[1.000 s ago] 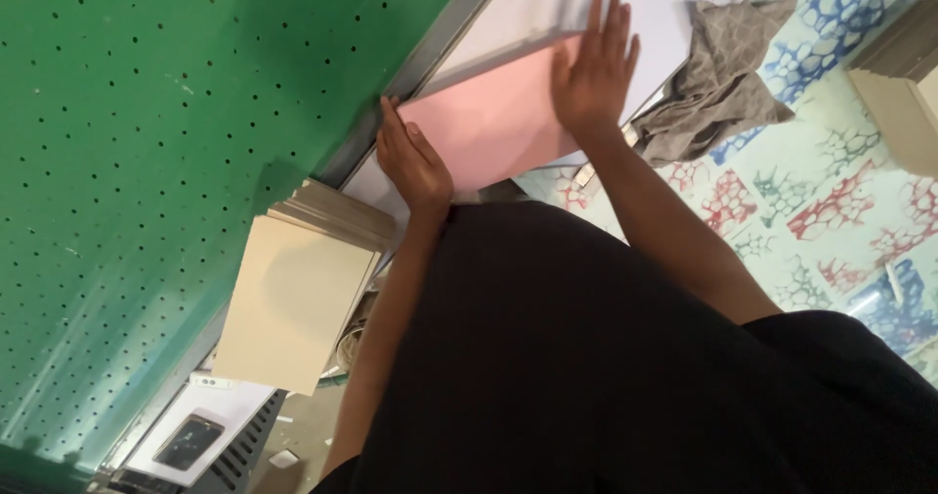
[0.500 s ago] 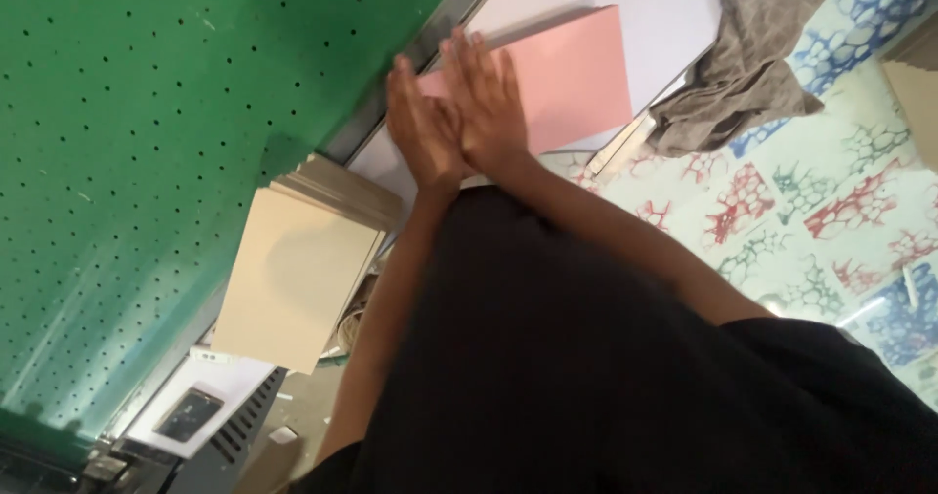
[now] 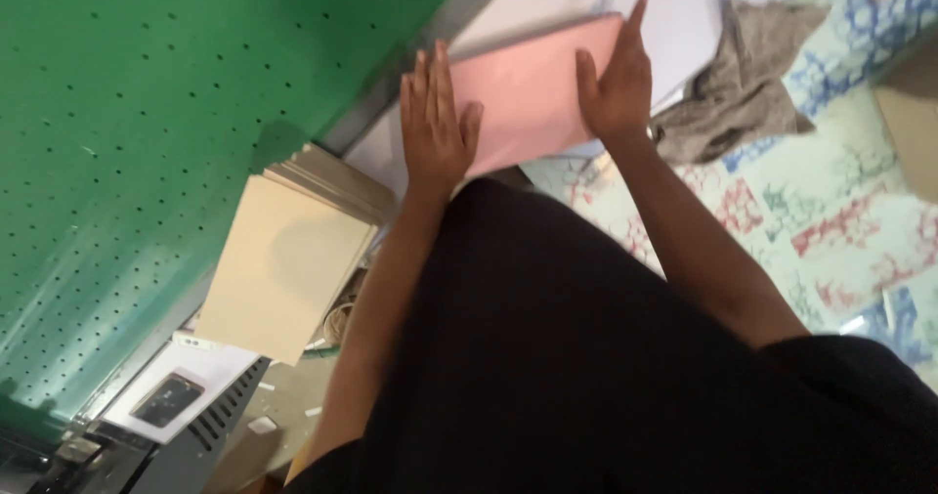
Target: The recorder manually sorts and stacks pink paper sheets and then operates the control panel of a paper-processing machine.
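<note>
In the head view, the left hand [image 3: 437, 123] lies flat and open on the near corner of the pink paper stack [image 3: 532, 91]. The right hand [image 3: 616, 82], fingers spread, presses its far side. The stack seems to rest on the white tabletop [image 3: 684, 5], beside a grey cloth [image 3: 743, 79].

Counted: two hands — left hand [image 3: 435, 123], right hand [image 3: 616, 88]. One pink paper stack [image 3: 532, 93]. One beige card stack [image 3: 283, 259]. One grey rag [image 3: 747, 79]. One green perforated board [image 3: 147, 132].

Left hand [image 3: 436, 123] and right hand [image 3: 615, 84] lie flat on pink paper stack [image 3: 528, 88].
</note>
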